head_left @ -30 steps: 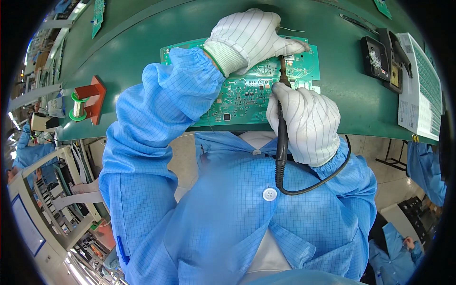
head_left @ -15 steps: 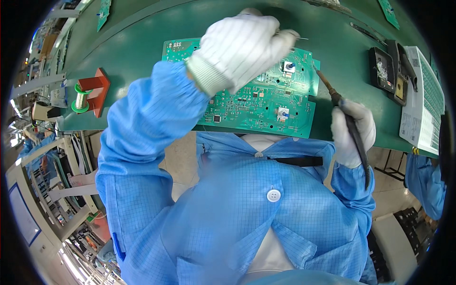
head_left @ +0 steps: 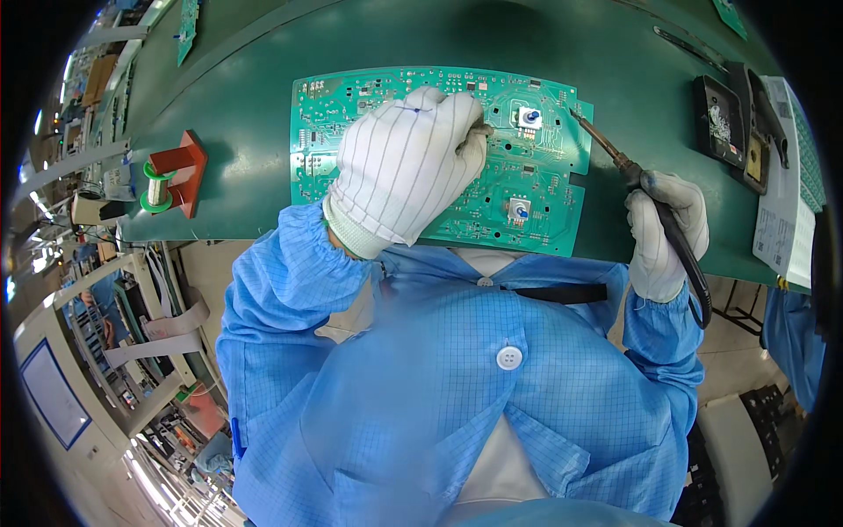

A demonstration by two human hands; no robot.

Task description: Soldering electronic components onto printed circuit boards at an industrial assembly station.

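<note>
A large green circuit board lies on the bench, with two white square parts with blue shafts, an upper one and a lower one, on its right side. Over the board's middle is my left hand in a striped white glove, fingers curled closed; what they pinch, if anything, is hidden. My right hand, also gloved, grips a soldering iron with a dark handle. Its tip points up and left, over the board's upper right edge; whether it touches cannot be told.
A solder spool sits on a red stand at left. To the right are a black tray of small pale bits, an iron holder, tweezers and a white printed sheet. Another person's blue sleeve shows at far right.
My left hand has come down and left from the board's far edge to its middle, uncovering the upper part of the board. The iron and right hand have shifted slightly.
</note>
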